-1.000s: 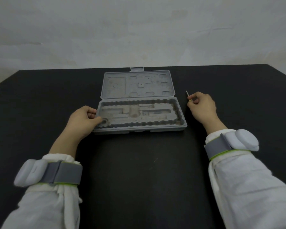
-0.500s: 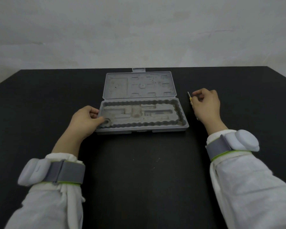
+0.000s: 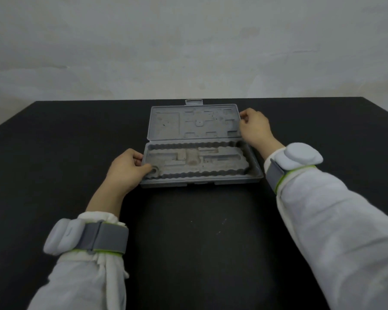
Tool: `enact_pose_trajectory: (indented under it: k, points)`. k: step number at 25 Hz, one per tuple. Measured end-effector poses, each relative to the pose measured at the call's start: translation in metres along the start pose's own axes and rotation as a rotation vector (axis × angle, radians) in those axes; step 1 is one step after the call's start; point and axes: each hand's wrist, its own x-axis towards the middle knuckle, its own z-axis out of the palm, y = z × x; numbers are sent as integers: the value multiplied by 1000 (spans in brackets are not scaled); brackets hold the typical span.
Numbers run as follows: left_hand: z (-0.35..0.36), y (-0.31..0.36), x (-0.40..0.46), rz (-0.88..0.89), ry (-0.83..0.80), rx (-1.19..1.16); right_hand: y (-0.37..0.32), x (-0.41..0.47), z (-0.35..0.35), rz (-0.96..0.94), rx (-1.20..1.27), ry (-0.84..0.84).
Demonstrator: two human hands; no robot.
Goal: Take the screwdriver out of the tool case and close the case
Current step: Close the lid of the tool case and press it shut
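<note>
The grey plastic tool case point(image 3: 199, 180) lies open in the middle of the black table, its moulded tray empty. Its lid point(image 3: 168, 125) is tilted back, with a latch tab point(image 3: 193, 102) at the far edge. My left hand point(image 3: 126, 168) grips the tray's left front corner, thumb on the rim. My right hand point(image 3: 255, 128) is at the lid's upper right corner, with the fingers curled onto its edge. No screwdriver shows in this view; my right arm hides the table just right of the case.
The black table point(image 3: 188, 242) stretches wide on all sides of the case. A pale wall point(image 3: 188, 52) rises behind the far edge. White sleeves with grey wrist bands cover both forearms.
My right hand, which held the small screwdriver to the right of the case, has moved up and left to the lid's right corner. The screwdriver is out of sight. My left hand stayed put.
</note>
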Motion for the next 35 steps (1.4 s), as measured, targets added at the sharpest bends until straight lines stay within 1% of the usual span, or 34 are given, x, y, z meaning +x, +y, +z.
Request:
enact_pose_trajectory:
  k: [3,6,10,13,16,18,22,25,28,30,33,35]
  points:
    - [0,1,0,-2,-16,27,-5,5,7,78,4,-122]
    - [0,1,0,2,-27,20,-9,7,11,155,66,-158]
    - [0,1,1,2,-38,16,-12,6,12,206,143,-102]
    - [-1,0,1,8,-29,4,-12,4,9,209,204,-38]
    - [-1,0,1,7,-33,11,-8,2,7,223,287,-8]
    - [-1,0,0,9,-29,28,-4,-2,7,248,395,0]
    - [-1,-2,0,7,-13,18,-4,-14,1,313,703,64]
    - [-2,-2,1,-20,-18,0,-7,-25,-7,289,807,115]
    - [-1,-1,0,-14,-18,-14,-9,-37,-14,266,901,123]
    - [-2,-1,-2,-21,-13,-48,-11,-47,-17,251,941,118]
    - [-3,1,-4,-37,3,-99,-9,-58,-18,265,1006,155]
    - [-4,5,-7,-69,9,-192,-6,-63,-18,270,1044,163]
